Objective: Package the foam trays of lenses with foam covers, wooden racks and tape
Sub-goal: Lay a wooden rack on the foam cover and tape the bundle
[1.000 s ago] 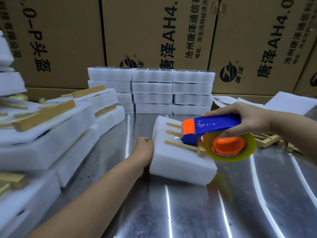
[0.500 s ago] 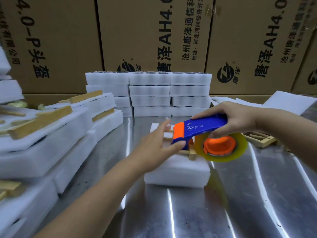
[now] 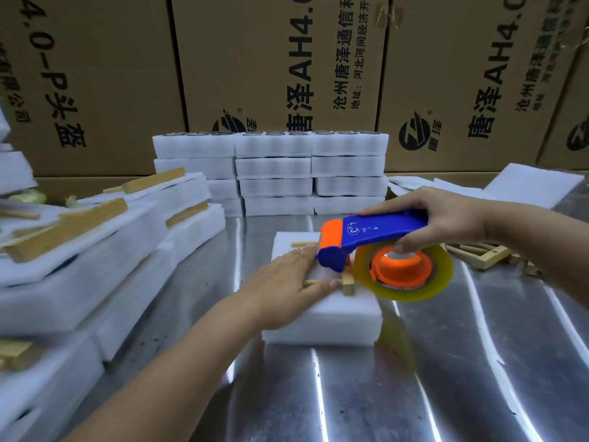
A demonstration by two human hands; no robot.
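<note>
A white foam package (image 3: 338, 317) lies in the middle of the metal table (image 3: 446, 378), with a wooden rack (image 3: 348, 283) on its top. My left hand (image 3: 287, 282) lies flat on the package, fingers straight, pressing the rack and foam down. My right hand (image 3: 446, 221) grips the blue and orange tape dispenser (image 3: 373, 237) with its yellowish tape roll (image 3: 404, 272). The dispenser's orange nose sits just above the package top, next to my left fingertips.
Stacks of foam trays with lenses (image 3: 271, 173) stand at the back centre. Finished packages with wooden racks (image 3: 79, 250) pile up along the left. Loose wooden racks (image 3: 484, 255) and foam covers (image 3: 532, 186) lie at the right. Cardboard boxes (image 3: 280, 59) wall the back.
My left hand rose from the package's left side and came down flat on its top. The dispenser moved left and down towards the package top.
</note>
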